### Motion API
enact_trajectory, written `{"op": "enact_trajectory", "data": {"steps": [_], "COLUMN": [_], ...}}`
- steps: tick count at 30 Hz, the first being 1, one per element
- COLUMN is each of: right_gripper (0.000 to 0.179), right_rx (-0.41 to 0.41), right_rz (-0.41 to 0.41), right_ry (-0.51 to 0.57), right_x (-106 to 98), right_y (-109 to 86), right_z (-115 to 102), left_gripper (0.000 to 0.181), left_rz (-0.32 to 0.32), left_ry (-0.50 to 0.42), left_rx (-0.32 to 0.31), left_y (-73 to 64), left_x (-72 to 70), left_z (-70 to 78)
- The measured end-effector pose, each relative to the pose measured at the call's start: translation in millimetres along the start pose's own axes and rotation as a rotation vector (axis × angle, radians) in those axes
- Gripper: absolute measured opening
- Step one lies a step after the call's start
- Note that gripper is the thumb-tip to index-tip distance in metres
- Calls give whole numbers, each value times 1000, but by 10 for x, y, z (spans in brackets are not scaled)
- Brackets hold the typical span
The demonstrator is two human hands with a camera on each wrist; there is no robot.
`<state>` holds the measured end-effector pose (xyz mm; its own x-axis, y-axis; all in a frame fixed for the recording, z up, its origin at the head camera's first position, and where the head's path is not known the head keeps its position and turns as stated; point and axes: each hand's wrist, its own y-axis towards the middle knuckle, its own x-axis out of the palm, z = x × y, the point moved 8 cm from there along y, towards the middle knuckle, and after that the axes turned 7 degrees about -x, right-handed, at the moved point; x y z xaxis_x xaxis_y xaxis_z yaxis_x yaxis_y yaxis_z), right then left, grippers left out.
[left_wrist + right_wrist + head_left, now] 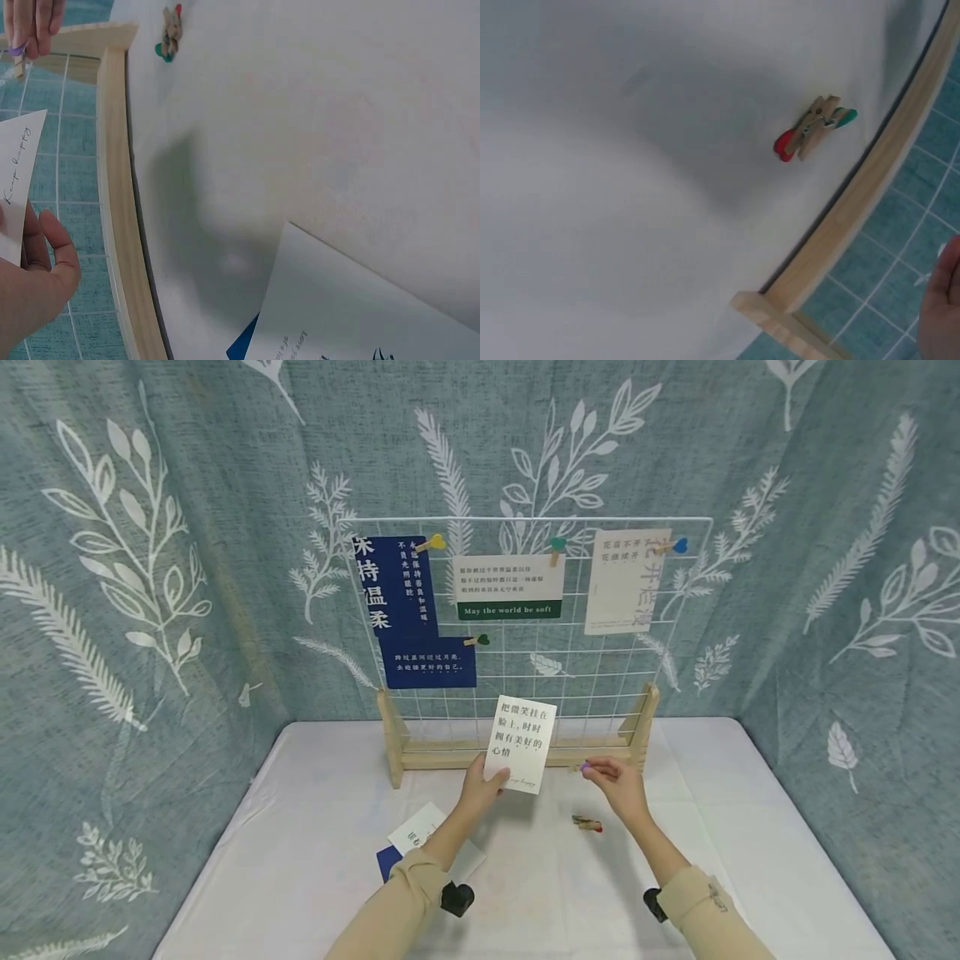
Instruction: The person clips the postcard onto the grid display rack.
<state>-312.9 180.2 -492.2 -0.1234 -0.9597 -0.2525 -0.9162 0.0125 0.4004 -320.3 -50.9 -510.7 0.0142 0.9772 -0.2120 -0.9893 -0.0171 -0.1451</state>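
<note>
In the head view my left hand (482, 789) grips a white card (521, 739) with dark printed characters by its lower left corner, thumb on the front. The card stands upright before the lower part of a white wire grid rack (525, 668) with a wooden base. To its right, my right hand (621, 785) pinches a small wooden clothespin with a purple end (586, 767), its tip pointing left toward the card. In the left wrist view, that clothespin (19, 64) hangs from the fingertips, apart from the card (19, 180). The right wrist view shows only an edge of my right hand (941, 307).
Two clothespins (587, 823), one red-ended and one green-ended, lie on the white table. Further cards (420, 828) lie loosely piled under my left forearm. Blue cards (408, 593) and white cards (510, 583) hang on the grid from clothespins. The rack's wooden foot (641, 727) stands near my right hand.
</note>
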Motion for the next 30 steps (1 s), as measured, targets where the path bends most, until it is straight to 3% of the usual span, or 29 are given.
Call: {"op": "enact_trajectory", "data": {"steps": [5,13,22,24,27,29,30], "right_gripper": [22,20,21,21,23,23,23], "right_rx": [-7,-118,-124,-132,-146,-158,-164], "right_rz": [8,77,169,173,161,160,162], "right_ry": [-16,57,89,83,87,107,116], "right_x": [-13,-41,-17,-19,-15,-23,-31], "right_y": [75,238,416,458,504,526,535], "right_z": [-46,-263,-394,-410,-428,-446,-461], "left_gripper": [36,34,31,31,27,29,30], "left_rz": [14,36,70,79,57,36,29], "left_ry": [-8,-31,-53,-58,-128,-140,-146], "left_rx": [3,63,110,165,335,380,374], "left_y": [26,114,268,303,676,773,809], "left_x": [26,63,85,71,137,162,180], "left_z": [14,142,228,243,-57,-124,-146]}}
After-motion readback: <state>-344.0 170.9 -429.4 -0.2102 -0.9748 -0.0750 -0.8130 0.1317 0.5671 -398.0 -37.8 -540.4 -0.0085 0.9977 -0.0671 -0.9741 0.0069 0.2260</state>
